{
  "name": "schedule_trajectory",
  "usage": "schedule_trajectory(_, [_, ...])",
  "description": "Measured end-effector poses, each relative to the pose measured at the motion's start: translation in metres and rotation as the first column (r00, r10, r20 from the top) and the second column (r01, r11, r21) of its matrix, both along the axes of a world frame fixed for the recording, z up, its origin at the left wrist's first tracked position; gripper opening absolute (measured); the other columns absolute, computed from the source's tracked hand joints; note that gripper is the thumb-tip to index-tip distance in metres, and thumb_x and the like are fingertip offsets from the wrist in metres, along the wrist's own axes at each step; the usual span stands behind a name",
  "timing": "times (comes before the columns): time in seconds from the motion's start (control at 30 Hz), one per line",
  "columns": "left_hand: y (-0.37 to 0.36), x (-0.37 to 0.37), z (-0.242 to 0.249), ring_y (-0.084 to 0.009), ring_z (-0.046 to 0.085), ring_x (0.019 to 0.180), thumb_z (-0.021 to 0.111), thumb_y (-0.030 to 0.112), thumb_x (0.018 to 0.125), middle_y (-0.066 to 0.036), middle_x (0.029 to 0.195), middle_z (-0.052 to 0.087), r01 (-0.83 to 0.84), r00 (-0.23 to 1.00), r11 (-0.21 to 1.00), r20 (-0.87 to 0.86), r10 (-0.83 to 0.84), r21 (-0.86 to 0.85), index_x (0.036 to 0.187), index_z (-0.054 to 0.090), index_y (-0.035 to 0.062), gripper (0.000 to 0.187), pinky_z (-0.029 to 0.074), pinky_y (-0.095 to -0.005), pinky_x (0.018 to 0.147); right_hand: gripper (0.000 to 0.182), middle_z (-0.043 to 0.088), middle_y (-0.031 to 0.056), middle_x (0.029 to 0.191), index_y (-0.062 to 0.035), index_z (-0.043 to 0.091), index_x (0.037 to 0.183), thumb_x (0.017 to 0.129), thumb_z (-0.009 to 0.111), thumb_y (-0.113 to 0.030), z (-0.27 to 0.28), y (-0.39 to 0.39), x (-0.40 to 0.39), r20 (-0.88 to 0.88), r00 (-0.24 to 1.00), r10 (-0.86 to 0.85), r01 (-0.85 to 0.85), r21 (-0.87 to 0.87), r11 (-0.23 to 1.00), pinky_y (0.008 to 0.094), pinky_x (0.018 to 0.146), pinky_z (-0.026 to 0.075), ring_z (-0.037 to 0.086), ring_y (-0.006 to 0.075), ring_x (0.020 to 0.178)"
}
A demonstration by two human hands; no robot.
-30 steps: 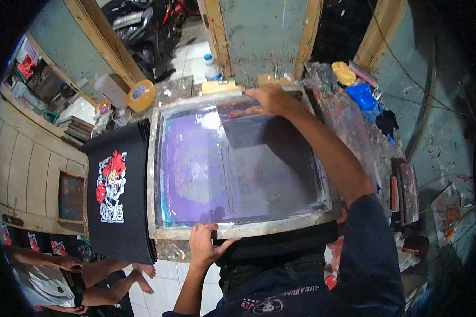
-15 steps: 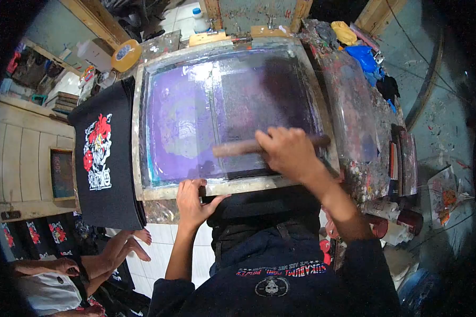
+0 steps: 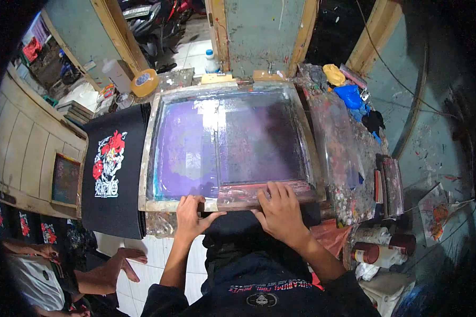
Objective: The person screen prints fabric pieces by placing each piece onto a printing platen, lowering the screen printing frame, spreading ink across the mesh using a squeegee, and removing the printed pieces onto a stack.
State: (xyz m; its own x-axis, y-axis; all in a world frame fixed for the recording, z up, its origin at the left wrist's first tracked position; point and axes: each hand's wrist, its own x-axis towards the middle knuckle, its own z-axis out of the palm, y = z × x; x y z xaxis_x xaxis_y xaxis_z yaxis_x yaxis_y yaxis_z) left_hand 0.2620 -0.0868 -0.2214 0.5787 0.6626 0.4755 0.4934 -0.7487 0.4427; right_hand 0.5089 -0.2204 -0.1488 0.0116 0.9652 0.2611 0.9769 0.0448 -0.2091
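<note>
A screen printing frame (image 3: 149,158) lies flat before me, its mesh purple on the left and dark on the right. My left hand (image 3: 190,217) grips the frame's near rail, fingers over the top and thumb pointing right. Along the near edge of the dark half lies a wooden squeegee (image 3: 235,195). My right hand (image 3: 282,214) holds the squeegee from the near side, fingers on top; the thumb side faces left. Left of the frame hangs a black printed cloth (image 3: 129,198) with a red and white design.
A tape roll (image 3: 144,83) and a white bottle with a blue cap (image 3: 211,62) are at the back. Blue cloth (image 3: 349,97) lies on the stained table (image 3: 322,113) to the right. Jars (image 3: 366,253) stand low right. Another person's leg (image 3: 98,269) shows lower left.
My right hand has brought the squeegee toward me, from a raised slant over the mesh to flat along the near edge. My left hand stays on the frame. The view has tilted up.
</note>
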Motion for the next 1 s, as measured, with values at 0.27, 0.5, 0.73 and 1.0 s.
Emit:
schedule_trajectory(0.27, [0.033,0.012,0.134,-0.0263,0.053,0.071,0.1,0.044,0.061,-0.007,0.082,0.056,0.046,0.995,0.996,0.088,-0.052,0.072,0.095,0.06,0.0028,0.067,0.045,-0.0389,0.067,0.061,0.056,0.0077,0.088,-0.0048,0.062,0.119,0.08,0.077,-0.049,0.073,0.035,0.032,0.421,0.907,-0.032,-0.115,0.32,0.94,0.045,0.072,0.051,0.061,0.0278,0.082])
schedule_trajectory(0.5, [0.019,0.112,0.148,-0.0333,0.064,0.092,0.089,0.021,0.078,-0.013,0.103,0.068,-0.047,0.934,0.936,0.349,-0.083,0.35,0.101,0.065,0.0026,0.038,0.045,-0.0452,0.081,0.077,0.067,0.016,0.092,-0.0082,0.063,0.115,0.062,0.085,-0.059,0.218,0.13,0.09,0.385,0.919,0.081,-0.254,0.423,0.87,0.0489,0.074,0.054,0.07,0.0366,0.084])
schedule_trajectory(0.73, [-0.016,0.291,-0.002,-0.0556,0.042,0.137,0.059,0.042,0.102,-0.038,0.149,0.043,0.158,0.983,0.985,0.105,-0.15,-0.066,0.148,0.043,-0.0058,0.068,0.029,-0.0634,0.116,0.091,0.074,0.024,0.109,-0.0051,0.069,0.127,0.061,0.084,-0.065,0.282,0.174,0.112,0.465,0.885,0.023,-0.221,0.375,0.9,0.0457,0.091,0.056,0.071,0.0417,0.102])
schedule_trajectory(1.0, [0.093,0.293,0.025,-0.0393,0.067,0.116,0.066,0.047,0.099,-0.024,0.123,0.07,0.62,0.785,0.708,0.273,-0.556,-0.339,0.136,0.064,0.003,0.057,0.051,-0.0494,0.1,0.093,0.073,0.0307,0.106,0.0073,0.071,0.107,0.056,0.083,-0.069,0.32,0.199,0.118,0.406,0.913,0.022,-0.163,0.315,0.935,0.0463,0.09,0.056,0.071,0.0436,0.1])
